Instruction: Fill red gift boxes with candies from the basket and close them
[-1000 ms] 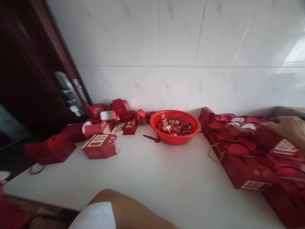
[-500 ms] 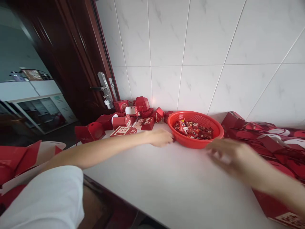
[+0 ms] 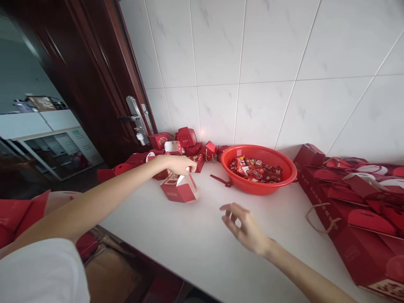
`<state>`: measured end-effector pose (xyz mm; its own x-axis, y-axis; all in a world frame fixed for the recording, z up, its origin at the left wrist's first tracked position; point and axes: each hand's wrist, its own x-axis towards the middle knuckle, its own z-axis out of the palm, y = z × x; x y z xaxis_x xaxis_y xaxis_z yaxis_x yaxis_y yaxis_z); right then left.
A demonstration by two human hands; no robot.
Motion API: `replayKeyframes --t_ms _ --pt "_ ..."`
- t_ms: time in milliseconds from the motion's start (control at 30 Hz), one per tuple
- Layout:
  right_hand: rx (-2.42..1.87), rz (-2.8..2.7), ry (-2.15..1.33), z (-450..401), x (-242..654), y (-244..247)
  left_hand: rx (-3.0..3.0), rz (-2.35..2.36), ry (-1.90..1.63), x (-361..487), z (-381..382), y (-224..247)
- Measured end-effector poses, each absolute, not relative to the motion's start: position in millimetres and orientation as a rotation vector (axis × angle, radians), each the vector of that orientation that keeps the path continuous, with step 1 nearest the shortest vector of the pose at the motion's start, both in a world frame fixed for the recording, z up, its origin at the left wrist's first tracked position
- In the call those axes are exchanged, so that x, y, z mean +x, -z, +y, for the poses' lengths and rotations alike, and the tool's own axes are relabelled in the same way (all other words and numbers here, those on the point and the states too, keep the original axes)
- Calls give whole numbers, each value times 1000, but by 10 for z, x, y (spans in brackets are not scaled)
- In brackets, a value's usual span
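My left hand (image 3: 179,165) grips the upper edge of a small red gift box (image 3: 179,191) from above, its pale inside partly showing. The box is over the white table (image 3: 202,240), slightly blurred. Whether it touches the tabletop I cannot tell. My right hand (image 3: 244,225) hovers to the right, fingers apart and curved, holding nothing. Behind it stands a red plastic basket (image 3: 259,189) with wrapped sweets (image 3: 255,170) inside. A dark red cord (image 3: 221,180) lies on the table just left of the basket.
Several small red boxes (image 3: 187,138) are heaped by the wall and door (image 3: 104,67). On the right, a large red box (image 3: 334,227) with a rope handle is filled with folded red boxes (image 3: 372,214). More red cardboard (image 3: 23,214) sits at the left.
My left hand has moved from beside the basket to the left and now grips a red box. My right hand has drawn away from the basket, leftward and nearer.
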<state>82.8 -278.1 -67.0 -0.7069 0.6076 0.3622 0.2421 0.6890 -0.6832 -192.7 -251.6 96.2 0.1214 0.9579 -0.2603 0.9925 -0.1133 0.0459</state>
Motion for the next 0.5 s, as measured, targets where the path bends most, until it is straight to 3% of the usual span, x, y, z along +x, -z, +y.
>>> replayKeyframes --t_ms 200,400,500 --pt "-725 -2166 -766 -2611 1037 182 2476 1559 487 -1089 -2673 -1155" --pt "-856 -2428 -443 -2737 1353 -211 2561 1164 185 -850 -2455 -857" --pt "-891 -2547 -445 -2848 1362 -300 2573 1099 40 -796 -2349 -652"
